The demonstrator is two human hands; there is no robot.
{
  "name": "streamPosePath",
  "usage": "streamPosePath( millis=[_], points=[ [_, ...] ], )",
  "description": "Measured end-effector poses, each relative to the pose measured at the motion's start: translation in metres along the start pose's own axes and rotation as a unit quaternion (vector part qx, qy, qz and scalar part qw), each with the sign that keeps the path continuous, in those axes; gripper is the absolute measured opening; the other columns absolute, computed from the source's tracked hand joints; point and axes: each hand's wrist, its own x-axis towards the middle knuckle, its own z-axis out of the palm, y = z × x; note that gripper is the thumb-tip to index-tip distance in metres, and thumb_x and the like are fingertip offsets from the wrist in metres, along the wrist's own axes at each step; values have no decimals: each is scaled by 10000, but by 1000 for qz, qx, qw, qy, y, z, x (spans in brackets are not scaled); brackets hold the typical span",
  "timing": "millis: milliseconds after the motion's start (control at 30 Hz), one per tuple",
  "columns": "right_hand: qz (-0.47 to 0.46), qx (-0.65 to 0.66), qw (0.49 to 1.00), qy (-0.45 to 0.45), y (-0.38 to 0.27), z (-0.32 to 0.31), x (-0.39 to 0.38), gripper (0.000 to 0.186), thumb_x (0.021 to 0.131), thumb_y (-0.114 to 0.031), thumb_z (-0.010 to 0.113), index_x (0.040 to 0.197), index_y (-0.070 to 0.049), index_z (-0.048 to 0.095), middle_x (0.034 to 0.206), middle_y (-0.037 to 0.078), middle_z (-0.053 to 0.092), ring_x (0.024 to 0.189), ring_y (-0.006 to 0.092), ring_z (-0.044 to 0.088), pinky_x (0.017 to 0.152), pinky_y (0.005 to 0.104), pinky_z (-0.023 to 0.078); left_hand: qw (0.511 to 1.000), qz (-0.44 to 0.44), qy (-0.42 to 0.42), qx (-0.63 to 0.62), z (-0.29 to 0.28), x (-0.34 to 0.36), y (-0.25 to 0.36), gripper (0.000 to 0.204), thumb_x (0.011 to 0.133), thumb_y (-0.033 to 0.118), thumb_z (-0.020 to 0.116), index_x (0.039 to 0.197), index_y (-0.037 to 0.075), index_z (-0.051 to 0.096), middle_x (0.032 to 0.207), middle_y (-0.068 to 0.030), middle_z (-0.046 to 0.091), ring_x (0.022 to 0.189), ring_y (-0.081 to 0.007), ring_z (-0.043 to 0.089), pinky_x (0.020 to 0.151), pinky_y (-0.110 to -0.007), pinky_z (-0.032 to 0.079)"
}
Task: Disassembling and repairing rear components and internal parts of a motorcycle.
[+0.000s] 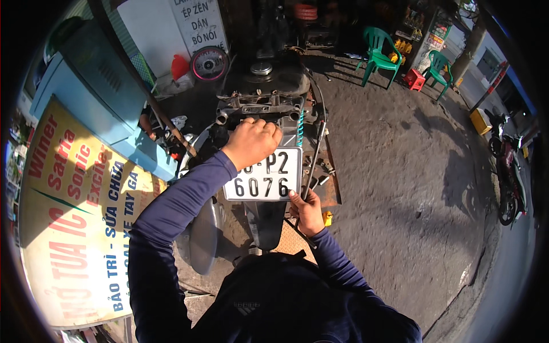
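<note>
A stripped motorbike rear frame [260,106] stands in front of me with a white licence plate [269,180] on its tail. My left hand [251,140] is closed in a fist on the top edge of the plate, against the frame. My right hand [306,211] sits at the plate's lower right corner, its fingers pinching the plate's edge beside a thin metal rod [314,157]. A teal coil spring [299,130] shows at the plate's upper right. What the left fist holds beneath it is hidden.
A yellow signboard [74,217] and a blue cabinet [91,91] stand to the left. Green plastic chairs [380,54] and a red stool [414,79] are at the back right. A parked motorbike [508,171] is at the far right. Rough concrete ground [400,188] spreads to the right.
</note>
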Motion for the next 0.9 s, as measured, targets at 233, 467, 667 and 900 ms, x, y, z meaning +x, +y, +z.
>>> streamPosePath(
  millis=[233, 467, 667, 900],
  points=[
    [-5, -1, 1000, 8, -3, 5, -3, 143, 924, -112, 653, 836, -99, 540, 644, -78, 431, 518, 32, 320, 449, 226, 275, 988, -76, 53, -122, 6, -4, 0, 70, 784, 145, 636, 790, 101, 581, 718, -22, 585, 693, -208, 631, 632, -340, 495],
    [2, 16, 1000, 26, -1, 7, -2, 128, 903, -106, 680, 842, -76, 572, 594, -66, 439, 474, 39, 325, 426, 233, 256, 963, -176, 111, -171, 8, -3, 15, 151, 811, 167, 674, 743, 95, 560, 671, -51, 581, 629, -248, 616, 536, -371, 499],
    [1, 2, 999, 47, -2, 7, -1, 150, 890, -113, 697, 824, -69, 570, 588, -70, 434, 475, 34, 334, 424, 227, 258, 950, -229, 119, -173, 3, -2, 25, 152, 814, 170, 675, 737, 99, 566, 653, -54, 587, 586, -257, 627, 504, -373, 501],
    [6, 7, 999, 47, -2, 8, -3, 128, 894, -107, 690, 841, -59, 583, 587, -62, 448, 465, 39, 337, 423, 231, 258, 935, -272, 112, -197, -2, -7, 27, 106, 808, 156, 703, 867, 71, 680, 718, -73, 646, 596, -277, 634, 543, -360, 509]
  ],
)
